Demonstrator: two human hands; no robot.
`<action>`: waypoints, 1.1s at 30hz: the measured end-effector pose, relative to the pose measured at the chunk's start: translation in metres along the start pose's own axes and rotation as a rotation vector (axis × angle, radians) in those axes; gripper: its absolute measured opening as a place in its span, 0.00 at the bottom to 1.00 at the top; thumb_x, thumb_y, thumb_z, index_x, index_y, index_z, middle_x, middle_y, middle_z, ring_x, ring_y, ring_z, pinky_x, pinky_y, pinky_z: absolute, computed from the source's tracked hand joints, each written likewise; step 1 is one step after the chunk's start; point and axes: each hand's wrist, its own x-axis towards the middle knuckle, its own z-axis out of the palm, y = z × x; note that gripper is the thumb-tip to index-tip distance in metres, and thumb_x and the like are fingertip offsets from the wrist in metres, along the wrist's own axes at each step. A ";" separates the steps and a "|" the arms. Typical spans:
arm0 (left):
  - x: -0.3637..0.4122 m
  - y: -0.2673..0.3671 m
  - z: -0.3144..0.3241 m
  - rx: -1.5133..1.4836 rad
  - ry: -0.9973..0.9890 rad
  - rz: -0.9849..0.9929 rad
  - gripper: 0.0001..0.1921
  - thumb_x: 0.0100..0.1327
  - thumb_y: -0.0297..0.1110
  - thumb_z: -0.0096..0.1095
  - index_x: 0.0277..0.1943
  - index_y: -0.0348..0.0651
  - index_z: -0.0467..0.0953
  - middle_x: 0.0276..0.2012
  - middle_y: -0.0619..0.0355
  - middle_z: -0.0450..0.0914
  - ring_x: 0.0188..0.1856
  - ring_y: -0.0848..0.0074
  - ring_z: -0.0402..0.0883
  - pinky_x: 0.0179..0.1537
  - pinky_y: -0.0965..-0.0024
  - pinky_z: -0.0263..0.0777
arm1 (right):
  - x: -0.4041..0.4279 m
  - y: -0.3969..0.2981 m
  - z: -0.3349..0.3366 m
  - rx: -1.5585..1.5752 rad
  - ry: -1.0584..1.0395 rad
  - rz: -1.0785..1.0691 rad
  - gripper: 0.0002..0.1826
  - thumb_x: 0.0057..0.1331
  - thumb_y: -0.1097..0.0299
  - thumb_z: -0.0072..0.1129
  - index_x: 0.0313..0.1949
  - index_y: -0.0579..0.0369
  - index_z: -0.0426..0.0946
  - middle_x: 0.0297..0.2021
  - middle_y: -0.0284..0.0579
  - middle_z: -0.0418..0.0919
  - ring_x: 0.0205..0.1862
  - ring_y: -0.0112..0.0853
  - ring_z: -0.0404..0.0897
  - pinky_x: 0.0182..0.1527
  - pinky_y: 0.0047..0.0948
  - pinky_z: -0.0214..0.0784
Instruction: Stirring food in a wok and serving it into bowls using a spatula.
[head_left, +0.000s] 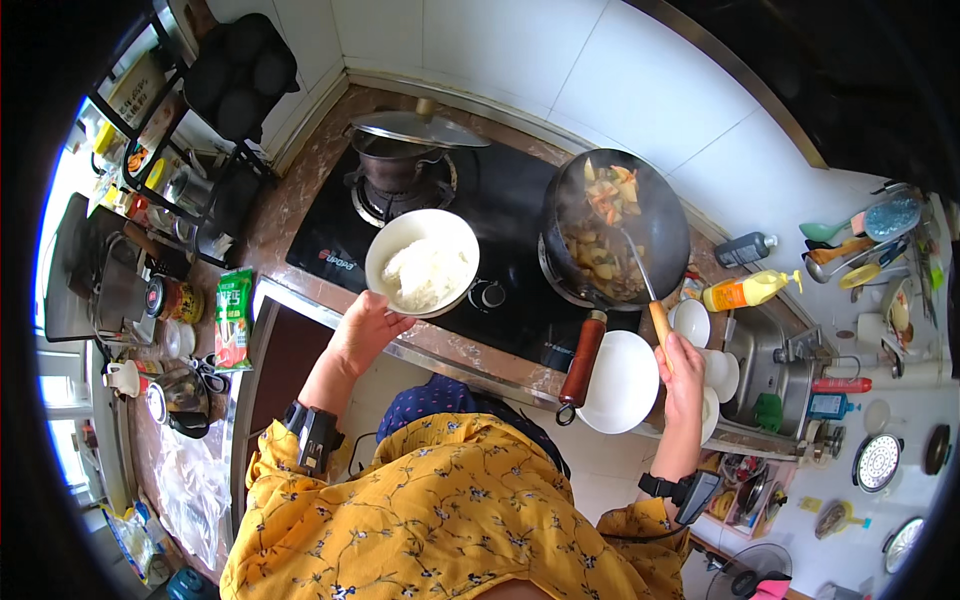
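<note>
My left hand (364, 331) grips a white bowl (461, 234) by its near rim and underside, over the front of the black glass gas hob (495, 217). White rice (426, 277) lies in the bowl. In my right hand (684, 371) is the wooden handle of a metal spatula (640, 262), which reaches into a dark wok (667, 225) on the right burner. A heap of cooked food pieces (609, 191), pale and orange, sits over its head, which is mostly hidden. More stew-like food (604, 259) lies steaming in the wok, whose wooden handle (583, 360) points towards me.
A pot (397, 165) with a tilted glass lid (420, 129) stands on the left burner. A white dish (619, 382) is beside the wok handle. Small white bowls (690, 324), a yellow pump bottle (746, 291) and a sink (765, 360) are at right. A jar (176, 300) and green packet (234, 319) lie left.
</note>
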 end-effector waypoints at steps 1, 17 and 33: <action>0.004 0.000 0.002 0.002 -0.002 0.000 0.32 0.50 0.45 0.61 0.57 0.39 0.63 0.51 0.53 0.72 0.51 0.70 0.70 0.56 0.65 0.62 | -0.005 0.000 -0.003 0.010 0.015 -0.009 0.17 0.65 0.62 0.52 0.46 0.64 0.73 0.20 0.31 0.68 0.17 0.14 0.57 0.19 0.13 0.47; 0.054 0.009 0.102 0.243 -0.181 -0.052 0.26 0.52 0.43 0.60 0.52 0.41 0.66 0.46 0.55 0.70 0.47 0.72 0.70 0.54 0.68 0.63 | -0.070 -0.038 -0.044 0.000 0.138 -0.033 0.16 0.65 0.62 0.52 0.45 0.62 0.74 0.19 0.32 0.68 0.15 0.12 0.55 0.16 0.11 0.45; 0.070 -0.001 0.166 0.446 -0.302 -0.004 0.18 0.53 0.44 0.61 0.41 0.40 0.75 0.39 0.60 0.74 0.44 0.78 0.71 0.51 0.72 0.65 | -0.131 -0.098 -0.043 -0.090 0.027 -0.204 0.20 0.66 0.63 0.47 0.50 0.67 0.70 0.18 0.32 0.65 0.15 0.12 0.53 0.18 0.11 0.42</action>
